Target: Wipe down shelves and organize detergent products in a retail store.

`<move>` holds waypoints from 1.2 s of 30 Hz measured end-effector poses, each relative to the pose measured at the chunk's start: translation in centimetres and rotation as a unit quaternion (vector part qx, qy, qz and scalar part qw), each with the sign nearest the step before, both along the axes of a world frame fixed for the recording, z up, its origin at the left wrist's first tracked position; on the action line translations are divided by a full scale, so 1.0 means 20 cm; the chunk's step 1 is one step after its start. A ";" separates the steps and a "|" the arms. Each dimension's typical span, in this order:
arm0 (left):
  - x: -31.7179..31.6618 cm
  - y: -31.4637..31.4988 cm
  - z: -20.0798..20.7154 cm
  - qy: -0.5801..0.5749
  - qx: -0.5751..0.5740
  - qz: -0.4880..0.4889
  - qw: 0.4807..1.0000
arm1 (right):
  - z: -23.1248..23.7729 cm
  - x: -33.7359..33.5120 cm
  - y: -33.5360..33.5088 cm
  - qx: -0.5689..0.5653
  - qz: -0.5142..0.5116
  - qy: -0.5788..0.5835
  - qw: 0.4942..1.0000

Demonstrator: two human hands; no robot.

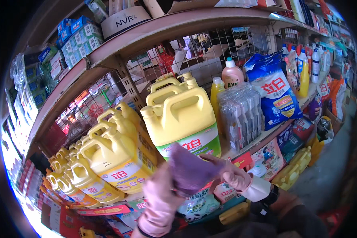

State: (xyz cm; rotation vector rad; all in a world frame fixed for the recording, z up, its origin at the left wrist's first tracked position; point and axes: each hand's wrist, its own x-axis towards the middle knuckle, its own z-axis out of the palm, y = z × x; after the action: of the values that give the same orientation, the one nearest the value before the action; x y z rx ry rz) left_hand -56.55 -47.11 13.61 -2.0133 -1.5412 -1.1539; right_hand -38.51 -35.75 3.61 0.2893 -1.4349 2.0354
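In the head view, a crumpled purple cloth [192, 172] is held up near six o'clock, in front of the lower part of a yellow jug with a green label [182, 115] at the centre; whether cloth and jug touch, I cannot tell. The right hand [238, 178], in a pink glove between four and five o'clock, grasps the cloth's right end. The left hand [159, 200], also pink-gloved, is blurred at the cloth's left edge, between six and seven o'clock; I cannot tell whether its fingers are clenched on it. A dark wristband [272, 194] circles the right wrist.

At eight o'clock, more yellow jugs [117, 156] line the shelf. A plastic-wrapped grey stack [238, 117] stands at three o'clock, just beside a blue-and-white detergent bag [275, 95]. Between one and two o'clock sits a pink bottle with a teal cap [232, 75].
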 end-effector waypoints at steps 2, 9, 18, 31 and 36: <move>0.04 0.04 -0.12 0.051 -0.092 -0.033 0.994 | 0.03 -0.05 -0.09 -0.026 -0.112 0.006 0.993; -0.02 0.15 -0.30 0.016 -0.012 -0.137 0.990 | -0.03 0.00 -0.06 0.093 -0.325 -0.057 0.940; -0.27 0.16 -0.62 -0.096 0.014 -0.124 0.988 | -0.21 -0.18 0.01 0.159 -0.293 -0.195 0.922; -0.36 0.12 -0.64 -0.238 -0.077 -0.160 0.955 | -0.20 -0.29 0.00 0.165 -0.340 -0.241 0.894; -0.33 0.13 -0.64 -0.268 -0.120 -0.180 0.939 | -0.24 -0.25 0.01 0.138 -0.365 -0.242 0.888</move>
State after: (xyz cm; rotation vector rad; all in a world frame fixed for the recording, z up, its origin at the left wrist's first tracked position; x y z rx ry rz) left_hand -63.05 -44.52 0.77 -2.3413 -1.6558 -1.8640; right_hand -43.48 -35.62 -1.13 -0.6146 -1.7742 1.3152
